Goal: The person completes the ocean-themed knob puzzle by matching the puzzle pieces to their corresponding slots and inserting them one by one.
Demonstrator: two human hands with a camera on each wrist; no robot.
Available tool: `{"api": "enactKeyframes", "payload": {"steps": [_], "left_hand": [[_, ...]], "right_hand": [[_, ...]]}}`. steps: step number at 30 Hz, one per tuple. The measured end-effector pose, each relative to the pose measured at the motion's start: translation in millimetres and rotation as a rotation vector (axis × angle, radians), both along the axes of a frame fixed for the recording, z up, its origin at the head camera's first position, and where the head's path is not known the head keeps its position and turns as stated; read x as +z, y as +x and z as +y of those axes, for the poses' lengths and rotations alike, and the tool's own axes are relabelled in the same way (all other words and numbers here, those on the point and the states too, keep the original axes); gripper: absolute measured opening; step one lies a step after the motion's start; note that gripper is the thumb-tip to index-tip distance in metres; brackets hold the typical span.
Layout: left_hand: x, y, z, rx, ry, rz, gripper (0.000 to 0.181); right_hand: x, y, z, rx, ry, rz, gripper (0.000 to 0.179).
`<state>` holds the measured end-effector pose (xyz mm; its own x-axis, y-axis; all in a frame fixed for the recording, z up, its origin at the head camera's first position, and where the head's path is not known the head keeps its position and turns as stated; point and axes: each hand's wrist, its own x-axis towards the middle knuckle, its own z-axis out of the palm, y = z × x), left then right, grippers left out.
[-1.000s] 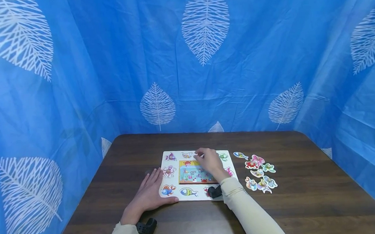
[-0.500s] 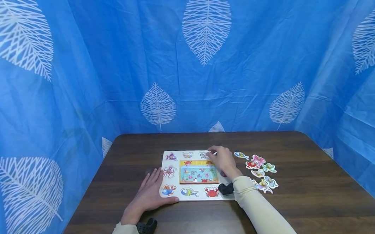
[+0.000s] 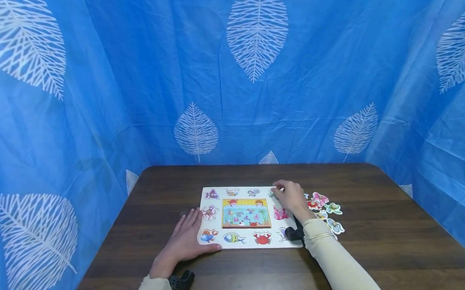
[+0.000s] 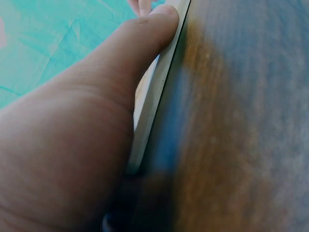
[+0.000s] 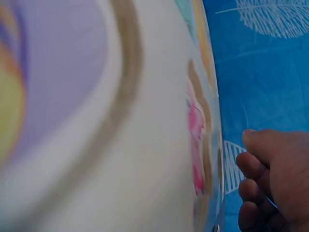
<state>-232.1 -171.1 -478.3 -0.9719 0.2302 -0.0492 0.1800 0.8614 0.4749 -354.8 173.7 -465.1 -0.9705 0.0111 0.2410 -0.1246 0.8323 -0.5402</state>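
A white puzzle board point(image 3: 250, 245) with sea-animal shapes round a central aquarium picture point(image 3: 246, 214) lies flat on the table. My left hand point(image 3: 186, 237) rests at its left end, fingers extended along the side. In the left wrist view the thumb point(image 4: 154, 29) lies on the board's edge. Above the board's far right corner hovers my right hand point(image 3: 292, 199), partly covering a green shape. The right wrist view shows its fingers point(image 5: 251, 188) loosely bent, with nothing visible between them. Beside the board several knobbed puzzle pieces point(image 3: 333, 208) lie loose, some hidden by the right arm.
The dark wooden table point(image 3: 171, 183) extends round the board. Behind it and at the sides hangs a blue curtain point(image 3: 312, 92) with white leaf prints. Each wrist wears a black camera mount, the left one point(image 3: 182, 282) close to the table.
My right hand has moved rightward along the board's far edge, from the upper middle to the far right corner. The left hand and the board stay in place.
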Motion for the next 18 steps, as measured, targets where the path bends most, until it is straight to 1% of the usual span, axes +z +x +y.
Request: {"api": "enactKeyframes", "payload": {"steps": [6, 9, 14, 18], "left_hand": [[-0.9, -0.4, -0.4, 0.005, -0.010, -0.003, 0.129], [-1.3, -0.7, -0.5, 0.004, -0.009, -0.005, 0.130], [-3.0, -1.9, -0.9, -0.005, -0.008, 0.002, 0.130], [-3.3, -1.5, -0.8, -0.006, -0.010, 0.001, 0.129]], "right_hand": [[3.9, 0.2, 16, -0.007, -0.029, 0.005, 0.029], [4.6, -0.7, 25, -0.009, -0.015, 0.016, 0.030], [5.3, 0.3, 39, -0.029, 0.015, 0.001, 0.031], [3.1, 1.4, 49, -0.035, 0.036, -0.002, 0.033]]}}
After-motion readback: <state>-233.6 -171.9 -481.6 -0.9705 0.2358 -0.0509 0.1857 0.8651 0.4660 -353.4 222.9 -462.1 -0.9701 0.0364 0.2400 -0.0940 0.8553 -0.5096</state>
